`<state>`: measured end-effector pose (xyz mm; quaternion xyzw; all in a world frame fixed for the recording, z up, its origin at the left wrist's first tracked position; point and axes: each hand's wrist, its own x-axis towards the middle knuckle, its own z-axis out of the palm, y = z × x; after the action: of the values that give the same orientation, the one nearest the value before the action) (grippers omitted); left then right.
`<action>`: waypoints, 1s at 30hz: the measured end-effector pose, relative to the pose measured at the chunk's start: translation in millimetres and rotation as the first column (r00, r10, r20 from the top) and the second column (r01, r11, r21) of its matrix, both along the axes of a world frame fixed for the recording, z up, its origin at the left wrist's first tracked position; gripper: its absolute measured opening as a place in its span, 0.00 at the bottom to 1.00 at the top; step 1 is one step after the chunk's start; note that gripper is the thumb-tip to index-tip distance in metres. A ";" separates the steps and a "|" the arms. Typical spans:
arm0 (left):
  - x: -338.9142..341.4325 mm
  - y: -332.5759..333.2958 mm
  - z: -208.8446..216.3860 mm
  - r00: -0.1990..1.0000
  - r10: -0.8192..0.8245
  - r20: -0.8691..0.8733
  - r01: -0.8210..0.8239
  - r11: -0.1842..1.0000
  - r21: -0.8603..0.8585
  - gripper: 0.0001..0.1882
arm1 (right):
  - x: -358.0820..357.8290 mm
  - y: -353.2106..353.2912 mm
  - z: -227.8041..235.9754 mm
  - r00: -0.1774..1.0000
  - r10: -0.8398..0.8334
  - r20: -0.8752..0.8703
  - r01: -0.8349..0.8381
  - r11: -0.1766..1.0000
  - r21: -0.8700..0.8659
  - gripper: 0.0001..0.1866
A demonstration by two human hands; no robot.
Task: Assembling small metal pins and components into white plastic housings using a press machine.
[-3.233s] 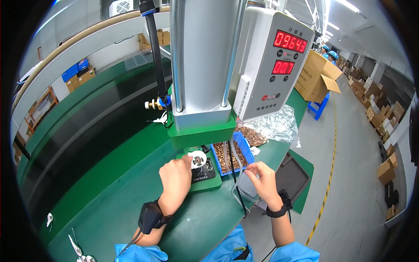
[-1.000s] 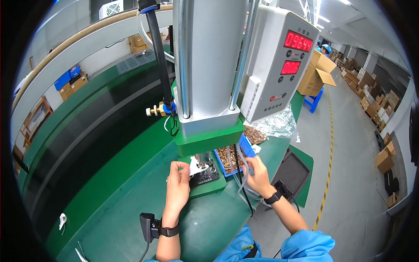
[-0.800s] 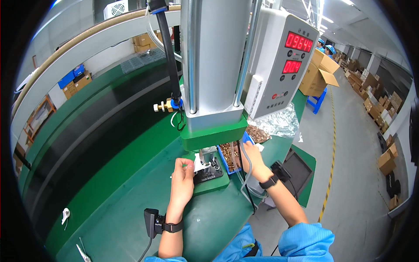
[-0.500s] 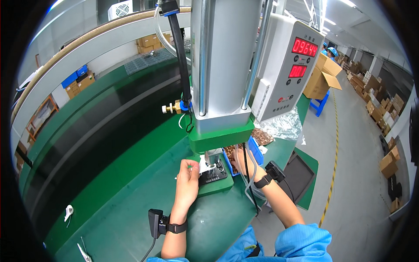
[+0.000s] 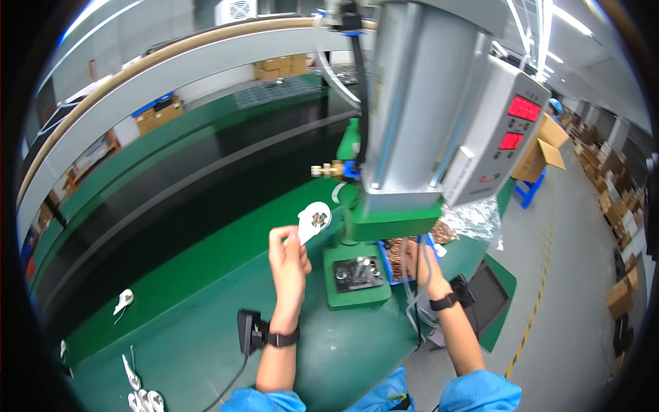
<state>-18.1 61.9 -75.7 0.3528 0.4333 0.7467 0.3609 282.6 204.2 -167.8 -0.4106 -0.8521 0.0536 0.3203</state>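
Observation:
My left hand [image 5: 288, 268] is raised to the left of a bench press [image 5: 419, 123]. Its thumb and fingers pinch the narrow end of a white plastic part with a round head [image 5: 316, 218]; small coppery and dark pieces show in that head. Under the press ram, a black fixture plate [image 5: 357, 273] with metal posts sits on the green base. My right hand [image 5: 420, 264] reaches into a blue bin [image 5: 401, 281] of small copper-coloured pieces [image 5: 396, 257]. Clear tubes cross in front of that hand, and its fingertips are hidden or blurred.
A control box [image 5: 491, 137] with red digits is fixed to the press's right. Clear plastic bags [image 5: 473, 221] lie behind the bin. More white parts [image 5: 145, 400] rest at the lower left, and one [image 5: 123, 301] lies on the dark green conveyor. A dark tray [image 5: 489, 292] stands at the right.
My left hand has drawn the white part out from under the press and lifted it, exposing the fixture. My right hand stays at the bin. The whole view has shifted.

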 end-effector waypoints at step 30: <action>-301.4 -77.9 -83.2 0.492 -0.194 -0.849 -0.456 0.773 -0.441 0.14 | 21.6 -56.2 43.9 0.990 -0.083 -0.112 0.065 0.986 -0.152 0.08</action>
<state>-319.5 -16.0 -158.9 0.4999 0.7988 0.3096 0.1273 304.2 148.0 -123.8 -0.4607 -0.8095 0.1290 0.3402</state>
